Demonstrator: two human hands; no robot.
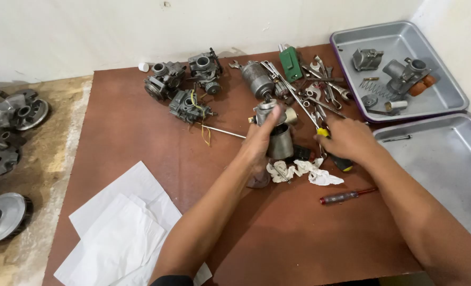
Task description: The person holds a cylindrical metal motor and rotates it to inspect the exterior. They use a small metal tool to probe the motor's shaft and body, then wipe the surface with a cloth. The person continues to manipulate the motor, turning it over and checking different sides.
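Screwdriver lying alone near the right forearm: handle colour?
Translucent red handle on the screwdriver, seen in the head view.

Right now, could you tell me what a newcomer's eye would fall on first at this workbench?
At the middle of the brown board, the left hand grips a grey metal motor part, while the right hand holds a yellow-and-black screwdriver beside it. Behind them lie three carburetors and a heap of wrenches, with two metal trays at the right.

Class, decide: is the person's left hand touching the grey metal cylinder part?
Touching. The head view shows the left hand wrapped around the grey metal cylinder part, fingers against its side.
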